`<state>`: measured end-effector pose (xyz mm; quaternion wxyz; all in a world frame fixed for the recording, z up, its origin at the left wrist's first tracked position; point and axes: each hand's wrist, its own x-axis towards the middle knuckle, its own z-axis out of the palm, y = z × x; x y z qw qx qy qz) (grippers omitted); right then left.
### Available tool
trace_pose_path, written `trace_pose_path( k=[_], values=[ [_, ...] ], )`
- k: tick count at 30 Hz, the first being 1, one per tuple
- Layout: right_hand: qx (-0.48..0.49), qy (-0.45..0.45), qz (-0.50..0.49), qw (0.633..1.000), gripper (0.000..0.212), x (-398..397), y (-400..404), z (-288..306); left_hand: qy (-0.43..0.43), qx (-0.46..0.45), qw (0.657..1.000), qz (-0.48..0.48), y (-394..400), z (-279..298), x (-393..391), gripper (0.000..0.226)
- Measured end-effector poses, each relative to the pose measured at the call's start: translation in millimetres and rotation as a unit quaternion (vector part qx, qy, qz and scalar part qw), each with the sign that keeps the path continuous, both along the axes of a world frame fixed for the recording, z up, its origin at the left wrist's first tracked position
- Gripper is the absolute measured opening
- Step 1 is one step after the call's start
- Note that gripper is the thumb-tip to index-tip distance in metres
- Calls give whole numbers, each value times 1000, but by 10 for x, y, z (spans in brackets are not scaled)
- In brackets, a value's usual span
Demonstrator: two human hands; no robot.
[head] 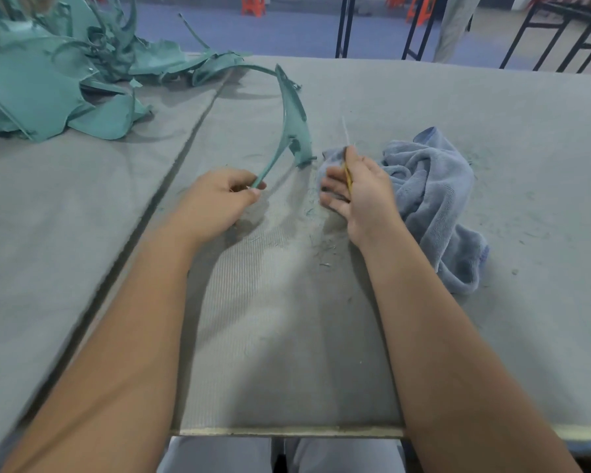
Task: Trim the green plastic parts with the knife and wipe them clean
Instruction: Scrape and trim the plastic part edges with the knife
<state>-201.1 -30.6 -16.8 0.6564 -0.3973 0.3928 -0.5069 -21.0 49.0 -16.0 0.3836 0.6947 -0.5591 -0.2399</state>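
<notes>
Both forearms are bare from elbow to wrist, with no sleeve, watch, band or glove on them. The left hand (219, 199) and right hand (359, 189) are bare too, without rings; the fingernails are short. At 6 o'clock, between the arms, two legs show in light grey trousers (219, 455), plain cloth with a dark gap between them.

One knife (346, 155), one blue cloth (434, 206), two hands, many green parts (41, 83).
</notes>
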Motion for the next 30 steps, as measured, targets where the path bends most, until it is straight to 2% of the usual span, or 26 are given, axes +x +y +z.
trace_pose_path(
  k=[3, 5, 7, 10, 11, 13, 17, 18, 20, 21, 23, 25, 26, 28, 30],
  values=[
    [-6, -18, -35, 999, 22, -137, -75, 33, -114, -41, 992, 43, -45, -24, -43, 37],
    [-37, -20, -60, 997, 28, -148, -100, 28, -119, -62, 991, 21, -58, -63, -90, 44],
    [-75, 66, -116, 988, 33, -117, -107, 17, -105, -68, 992, 1, -79, -120, -134, 37],
    [-119, 265, -227, 930, 29, -192, -194, -27, -96, -80, 992, 22, -100, -129, -147, 26],
    [-123, 299, -247, 913, 28, -248, -231, -39, -71, -89, 993, 41, -107, -119, -144, 20],
    [-136, 348, -267, 888, 28, -358, -265, -51, 32, -82, 993, 79, -138, -101, -145, 16],
    [-255, 482, -323, 773, 24, -372, -142, -39, 275, -21, 956, 100, -204, -24, -143, 27],
    [-284, 485, -304, 769, 23, -334, -107, -25, 328, -8, 940, 91, -211, -14, -135, 25],
    [-317, 435, -213, 815, 19, -219, -45, -25, 387, 2, 918, 82, -213, -3, -122, 19],
    [-311, 389, -165, 851, 18, -155, -13, -30, 376, -12, 922, 87, -214, -7, -111, 21],
    [-280, 284, -97, 912, 21, -54, 64, -23, 259, -100, 955, 105, -187, -8, -104, 19],
    [-253, 206, -52, 944, 23, -2, 121, -18, 100, -209, 968, 98, -143, -8, -110, 21],
    [-237, 180, -35, 954, 22, 11, 130, -14, 38, -227, 970, 84, -133, -12, -123, 25],
    [-201, 131, 2, 971, 19, 27, 132, -9, -82, -182, 977, 71, -144, -46, -160, 35],
    [-169, 87, 41, 981, 17, 46, 129, -20, -197, -114, 970, 82, -181, -116, -216, 40]
  ],
)
